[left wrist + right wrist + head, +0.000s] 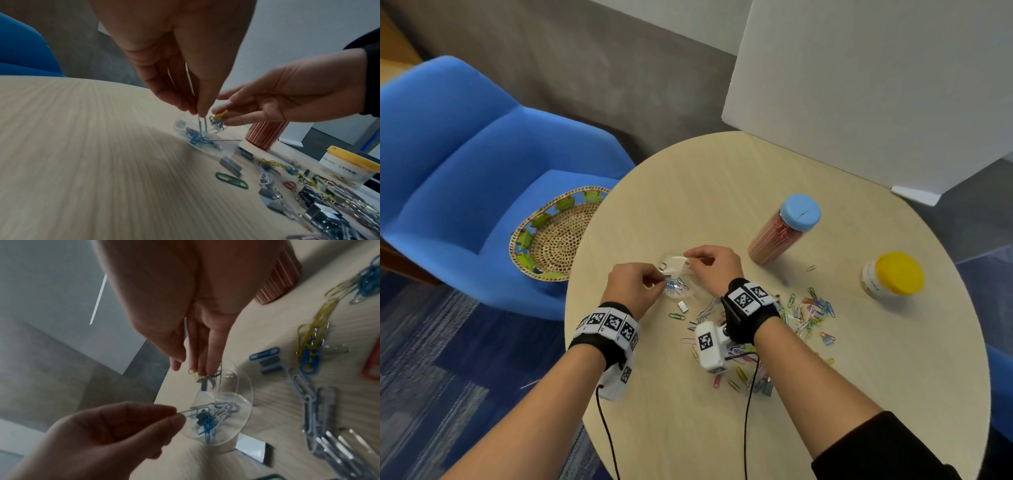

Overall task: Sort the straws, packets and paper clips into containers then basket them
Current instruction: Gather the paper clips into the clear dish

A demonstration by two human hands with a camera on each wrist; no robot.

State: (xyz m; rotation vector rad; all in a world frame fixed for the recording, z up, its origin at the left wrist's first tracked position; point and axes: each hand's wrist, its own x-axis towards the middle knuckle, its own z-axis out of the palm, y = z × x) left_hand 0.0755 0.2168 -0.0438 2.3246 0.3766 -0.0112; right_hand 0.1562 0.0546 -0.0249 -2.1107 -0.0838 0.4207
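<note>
We work at a round wooden surface (722, 178), with a blue armchair (448, 154) off its left edge. On that chair's seat sits the woven basket (551, 240), holding nothing we can see. Toward the far right of the surface stand two closed containers: a tall jar with a blue lid (784, 229) packed with pink straws, and a squat tub with a yellow lid (892, 275).

Near the left edge lies the small clear container (224, 415), already holding a few blue and pale clips. Our left hand (631, 286) pinches a silver paper clip (197, 409) between thumb and fingers right over it. Our right hand (714, 265) hovers at its far rim, fingertips pinching a small tangle of yellow and dark clips (219, 116).

The loose pile of coloured paper clips (808, 313) and small metal binder clips is spread along the near-right, so much remains to sort.

The risk, as we judge it: the shallow, light container could slide or tip if a finger catches its rim, and linked clips may drag others out or drop beside it rather than inside.
</note>
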